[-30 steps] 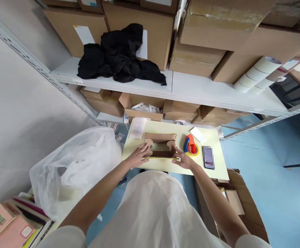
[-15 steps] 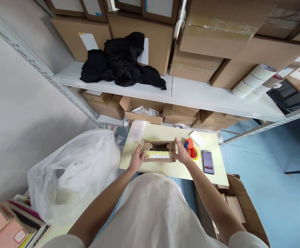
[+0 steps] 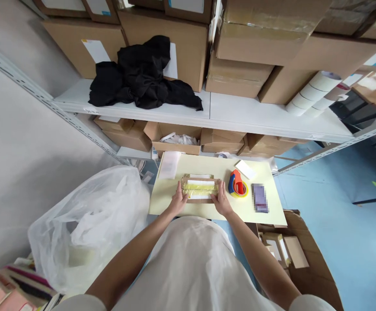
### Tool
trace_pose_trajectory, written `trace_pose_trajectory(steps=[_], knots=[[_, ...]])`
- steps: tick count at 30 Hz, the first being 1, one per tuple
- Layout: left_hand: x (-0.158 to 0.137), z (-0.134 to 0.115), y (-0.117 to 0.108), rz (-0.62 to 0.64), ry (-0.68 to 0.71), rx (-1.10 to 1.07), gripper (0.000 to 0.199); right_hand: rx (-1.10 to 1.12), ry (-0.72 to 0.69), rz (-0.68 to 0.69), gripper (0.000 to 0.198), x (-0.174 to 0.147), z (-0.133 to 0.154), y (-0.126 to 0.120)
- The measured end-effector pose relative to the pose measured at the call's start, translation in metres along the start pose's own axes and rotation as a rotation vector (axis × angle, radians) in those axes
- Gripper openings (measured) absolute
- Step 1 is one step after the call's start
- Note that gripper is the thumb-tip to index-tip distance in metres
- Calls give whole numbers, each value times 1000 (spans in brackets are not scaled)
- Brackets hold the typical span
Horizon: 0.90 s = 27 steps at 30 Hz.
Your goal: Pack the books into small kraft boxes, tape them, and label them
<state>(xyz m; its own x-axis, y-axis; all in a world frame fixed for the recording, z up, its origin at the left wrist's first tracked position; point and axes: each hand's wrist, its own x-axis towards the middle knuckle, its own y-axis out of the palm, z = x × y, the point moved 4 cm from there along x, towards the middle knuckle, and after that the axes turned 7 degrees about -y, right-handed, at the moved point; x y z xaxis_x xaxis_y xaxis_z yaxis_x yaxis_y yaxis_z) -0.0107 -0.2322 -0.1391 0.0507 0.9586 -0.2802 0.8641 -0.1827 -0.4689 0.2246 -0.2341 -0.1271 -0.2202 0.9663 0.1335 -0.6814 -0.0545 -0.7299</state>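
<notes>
A small cardboard box [image 3: 201,201] lies on the pale yellow tabletop [image 3: 162,203], its lid folded down, with yellowish clear tape and a white label on top. My left hand [image 3: 178,201] grips the box's left end, and my right hand [image 3: 221,199] is closed around the right end. Just right of my right hand sits a red and blue tape dispenser [image 3: 236,183] with a yellow-edged roll. Farther right lies a phone [image 3: 259,198], its screen blurred out. A small white box [image 3: 245,169] rests behind the dispenser.
A large clear plastic bag [image 3: 90,233] bulges at the left. Behind the table stands a shelf [image 3: 240,116] with cartons, black cloth [image 3: 145,75] and white rolls [image 3: 313,95]. An open carton [image 3: 317,263] holding small boxes stands at the lower right. Thin white sheeting [image 3: 170,164] lies at the table's back left.
The box was open at the top; its lid is now down, showing tape and label. My right hand has come down and toward me to its right end. The view has shifted slightly.
</notes>
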Motion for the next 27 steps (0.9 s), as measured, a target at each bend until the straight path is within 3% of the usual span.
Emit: trace_pose_trajectory(steps=[3,6,8,12,16,20,23,27], knots=[[5,-13,3,66,56,151,72,-112,89,17,75,3,-2,0],[3,-31,-2,-6,100,415,69,-281,226,65,74,9,2,-5],[-2,-47,-1,-39,201,633,70,-345,288,96,74,12,7,-9],[-9,-66,18,36,394,905,81,-274,274,144,77,13,10,-11],[-4,-64,31,7,376,986,83,-64,180,89,75,5,-13,-21],[-1,-58,37,-25,368,1037,75,-149,299,-54,59,-9,-59,-50],[0,-56,40,-53,326,1057,69,-301,358,55,49,-5,-85,-66],[-1,-58,45,-73,281,1060,65,-434,413,284,45,15,-102,-69]])
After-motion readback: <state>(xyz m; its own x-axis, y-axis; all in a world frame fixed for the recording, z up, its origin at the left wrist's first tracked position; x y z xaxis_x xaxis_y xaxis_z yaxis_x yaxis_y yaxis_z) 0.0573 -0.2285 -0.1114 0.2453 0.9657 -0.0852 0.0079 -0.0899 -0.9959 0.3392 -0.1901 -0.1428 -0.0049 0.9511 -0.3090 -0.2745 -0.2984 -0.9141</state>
